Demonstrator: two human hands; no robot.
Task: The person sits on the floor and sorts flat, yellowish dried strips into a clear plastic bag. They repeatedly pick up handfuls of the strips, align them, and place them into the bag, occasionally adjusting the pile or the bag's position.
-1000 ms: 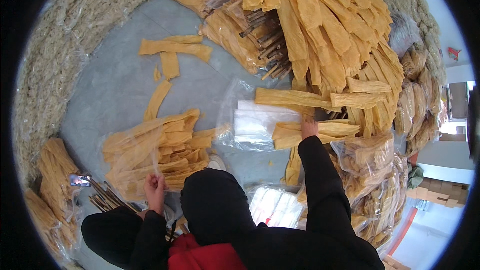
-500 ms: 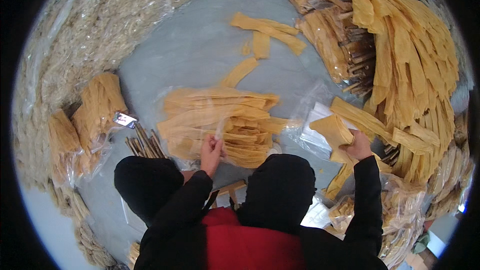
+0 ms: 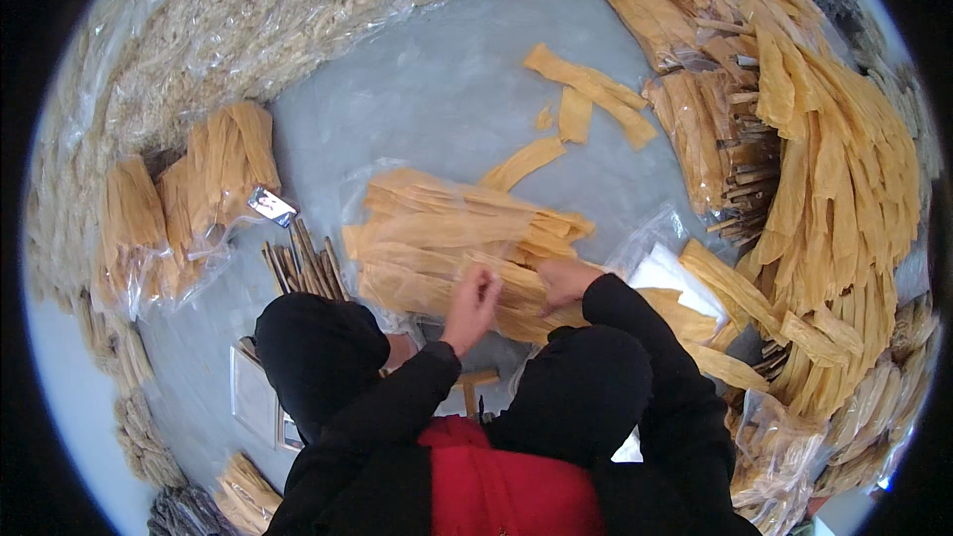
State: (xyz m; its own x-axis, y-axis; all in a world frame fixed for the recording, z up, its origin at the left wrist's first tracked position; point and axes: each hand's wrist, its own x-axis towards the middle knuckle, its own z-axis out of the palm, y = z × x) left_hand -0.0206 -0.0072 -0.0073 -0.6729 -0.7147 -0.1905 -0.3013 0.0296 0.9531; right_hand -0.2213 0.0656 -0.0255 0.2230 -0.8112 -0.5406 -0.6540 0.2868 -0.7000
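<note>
My left hand [image 3: 473,306] is pinched on the edge of a clear plastic bag [image 3: 417,189] that lies loosely over a pile of wrinkled yellow sheet strips [image 3: 447,223]. My right hand [image 3: 562,281] is just to its right, fingers curled round yellow strips at the pile's right part, the fingertips partly hidden among them. Right of that hand, more strips [image 3: 725,283] rest across white flat sheets [image 3: 663,273] in clear plastic.
A phone [image 3: 271,206] leans by brown sticks [image 3: 303,263] and bagged bundles [image 3: 226,164] at left. A large heap [image 3: 824,169] and sticks fill the right. Loose strips [image 3: 586,89] lie on grey floor [image 3: 387,79]. Pale packed material [image 3: 199,30] lines the back.
My right hand has moved left from the white sheets onto the central pile, bringing yellow strips with it. My left hand still pinches the plastic. The view has shifted as my head turned.
</note>
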